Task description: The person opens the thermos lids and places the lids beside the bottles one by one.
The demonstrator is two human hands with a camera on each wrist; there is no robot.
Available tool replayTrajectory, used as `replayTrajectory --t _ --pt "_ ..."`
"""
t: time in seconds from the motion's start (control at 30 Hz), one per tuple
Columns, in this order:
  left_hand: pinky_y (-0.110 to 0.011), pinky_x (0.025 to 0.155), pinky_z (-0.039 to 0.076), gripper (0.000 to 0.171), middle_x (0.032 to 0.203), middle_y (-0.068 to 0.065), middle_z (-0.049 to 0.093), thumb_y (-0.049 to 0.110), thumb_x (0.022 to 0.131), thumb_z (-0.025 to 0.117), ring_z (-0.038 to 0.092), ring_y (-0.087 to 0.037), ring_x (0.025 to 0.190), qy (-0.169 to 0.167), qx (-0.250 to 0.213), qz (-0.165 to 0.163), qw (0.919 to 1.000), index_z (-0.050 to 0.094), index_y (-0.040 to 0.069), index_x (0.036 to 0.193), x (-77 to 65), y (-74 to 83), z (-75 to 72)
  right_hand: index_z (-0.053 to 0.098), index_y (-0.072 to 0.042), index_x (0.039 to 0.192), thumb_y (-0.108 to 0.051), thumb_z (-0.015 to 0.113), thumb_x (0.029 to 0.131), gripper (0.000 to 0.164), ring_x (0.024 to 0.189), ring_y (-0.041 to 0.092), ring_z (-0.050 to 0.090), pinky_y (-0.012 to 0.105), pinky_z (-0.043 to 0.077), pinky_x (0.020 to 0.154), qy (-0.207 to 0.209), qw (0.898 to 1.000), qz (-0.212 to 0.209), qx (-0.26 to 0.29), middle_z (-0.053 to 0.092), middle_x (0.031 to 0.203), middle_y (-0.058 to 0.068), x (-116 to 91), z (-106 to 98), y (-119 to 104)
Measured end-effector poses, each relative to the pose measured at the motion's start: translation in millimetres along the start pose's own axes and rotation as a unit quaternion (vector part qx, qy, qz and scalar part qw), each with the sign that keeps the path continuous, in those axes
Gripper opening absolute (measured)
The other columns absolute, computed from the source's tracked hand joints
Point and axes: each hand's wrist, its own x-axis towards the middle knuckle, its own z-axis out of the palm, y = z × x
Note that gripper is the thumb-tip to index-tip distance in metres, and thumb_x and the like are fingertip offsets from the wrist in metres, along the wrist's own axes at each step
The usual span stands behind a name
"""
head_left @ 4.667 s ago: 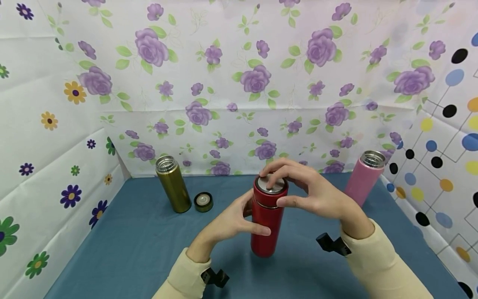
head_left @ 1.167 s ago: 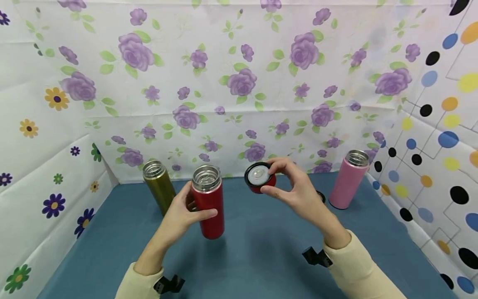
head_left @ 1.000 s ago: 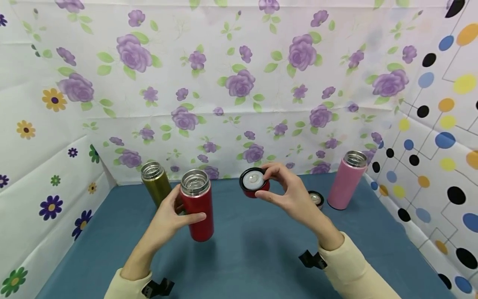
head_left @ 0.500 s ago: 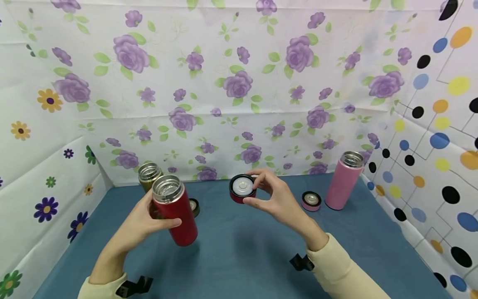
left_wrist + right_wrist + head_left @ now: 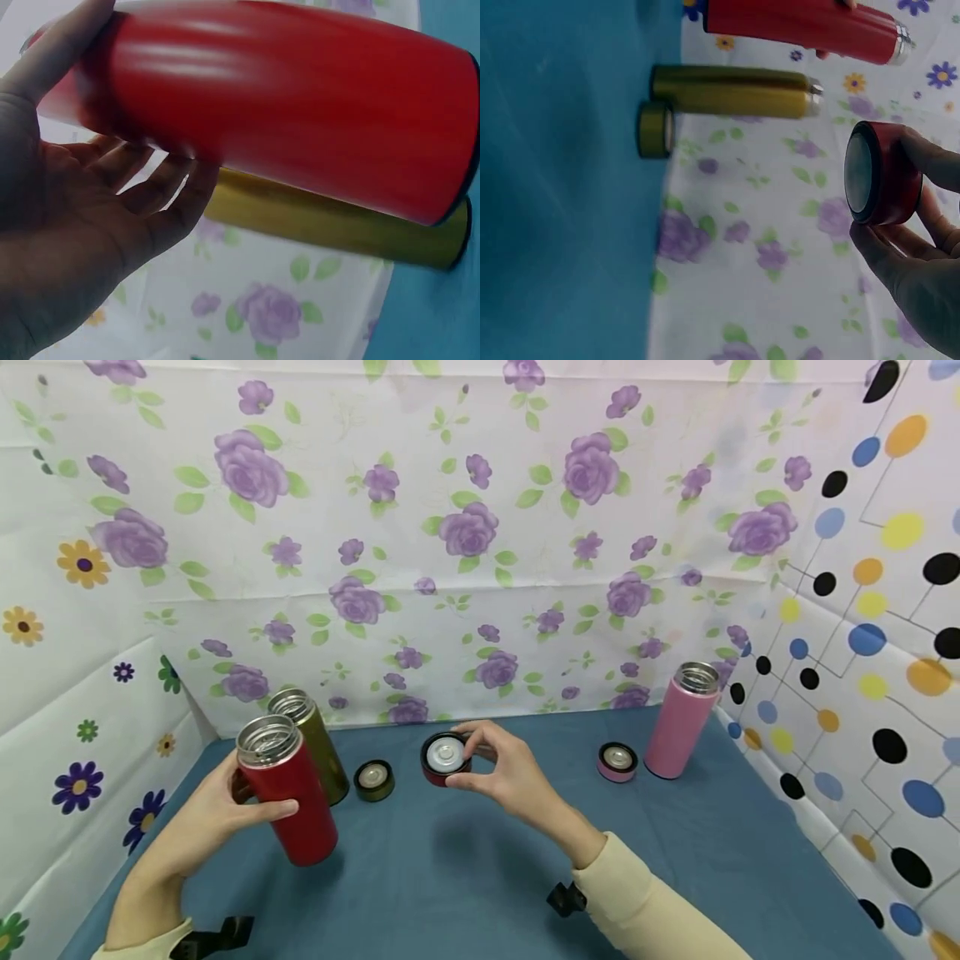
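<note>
My left hand [image 5: 217, 814] grips a red thermos bottle [image 5: 296, 810] around its side, its steel mouth uncovered and tilted to the left. In the left wrist view the red bottle [image 5: 277, 97] fills the upper part, thumb on one side and fingers on the other. My right hand [image 5: 510, 772] pinches the red lid [image 5: 444, 758] by its edge, white inner side facing me. The right wrist view shows this lid [image 5: 889, 174] held in the air between thumb and fingers. Behind the red bottle stands a lidless olive-gold bottle [image 5: 324, 752], partly hidden by it.
Next to the olive-gold bottle lies its upturned lid [image 5: 373, 780]. A pink bottle [image 5: 682, 718] without a lid stands at the right, with a pink lid [image 5: 618, 762] upturned beside it. Blue cloth [image 5: 450, 902] covers the table, and patterned sheets [image 5: 480, 635] hang behind and at both sides.
The lid has come off the red bottle into my right hand. The bottle has moved left toward the olive-gold one, and my right hand with the lid has moved left and lower.
</note>
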Motion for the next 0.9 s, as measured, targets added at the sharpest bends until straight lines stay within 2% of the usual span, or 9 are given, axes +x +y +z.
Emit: replayTrajectory --t 0.1,0.17,0.23,0.33,0.6,0.9 --pt "-0.034 0.085 0.057 0.084 0.151 -0.021 0.045 0.024 0.1 0.073 0.055 -0.02 0.121 -0.007 0.017 -0.024 0.9995 0.018 0.006 0.161 0.8 -9.4 -7.5 0.058 -0.01 0.097 -0.014 0.087 0.086 0.031 0.13 0.019 0.059 0.03 0.05 0.107 -0.013 1.0 0.018 0.01 0.06 0.14 0.002 2 15 2" --pt "-0.034 0.085 0.056 0.088 0.153 -0.024 0.042 0.026 0.1 0.073 0.052 -0.03 0.126 -0.014 0.028 -0.041 0.9987 0.015 0.004 0.162 1.3 -14.9 -11.8 0.058 -0.011 0.096 -0.015 0.087 0.085 0.031 0.128 0.018 0.06 0.029 0.05 0.106 -0.024 0.999 0.03 0.014 0.06 0.138 0.001 3 27 4" --pt "-0.036 0.086 0.055 0.091 0.154 -0.027 0.04 0.028 0.1 0.072 0.048 -0.039 0.13 -0.022 0.036 -0.057 0.9975 0.011 0.002 0.162 1.9 -19.6 -15.5 0.058 -0.011 0.094 -0.014 0.087 0.085 0.031 0.126 0.019 0.061 0.027 0.05 0.105 -0.033 0.999 0.039 0.018 0.061 0.137 0.001 4 39 7" --pt "-0.042 0.089 0.054 0.093 0.155 -0.03 0.036 0.029 0.101 0.071 0.043 -0.047 0.133 -0.031 0.035 -0.074 0.9961 0.008 -0.001 0.161 3.5 -26.1 -20.7 0.058 -0.011 0.091 -0.016 0.088 0.085 0.031 0.125 0.019 0.061 0.025 0.051 0.103 -0.046 0.998 0.047 0.01 0.061 0.136 0.002 5 55 12" --pt "-0.067 0.1 0.046 0.1 0.158 -0.036 0.026 0.03 0.101 0.071 0.032 -0.055 0.137 -0.054 0.019 -0.118 0.9914 0.0 -0.007 0.161 8.3 -36.3 -30.3 0.058 -0.011 0.087 -0.016 0.089 0.084 0.031 0.123 0.018 0.06 0.028 0.053 0.101 -0.082 0.993 0.084 -0.018 0.061 0.133 -0.001 10 90 26" --pt "-0.072 0.1 0.043 0.1 0.158 -0.037 0.023 0.031 0.101 0.069 0.028 -0.056 0.139 -0.082 0.024 -0.136 0.9871 -0.002 -0.008 0.16 10.5 -42.0 -33.2 0.058 -0.014 0.081 -0.019 0.091 0.082 0.034 0.115 0.013 0.061 0.026 0.052 0.096 -0.104 0.987 0.103 -0.063 0.062 0.126 -0.004 18 122 37"
